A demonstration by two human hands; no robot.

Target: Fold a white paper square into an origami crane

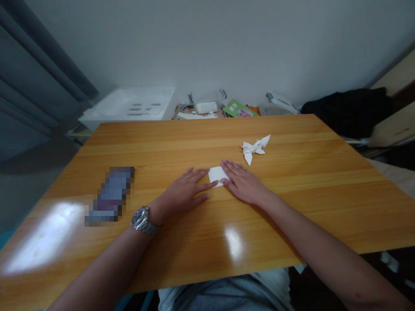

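Observation:
A small white piece of paper [217,175] lies flat on the wooden table [175,147] between my two hands. My left hand [188,190] is spread, its fingertips touching the paper's left side and lower edge. Over the paper's right side rests my right hand [243,180], fingers stretched out flat with the thumb near the lower edge. Part of the paper is hidden under the fingers. Beyond my right hand sits a folded white paper figure [255,148] with pointed ends.
A pixelated phone-like object [112,194] lies on the table at left. Behind the table's far edge are a white foam tray [129,101], a green booklet [239,109] and a white box [206,107]. Black cloth [346,110] is heaped at the back right.

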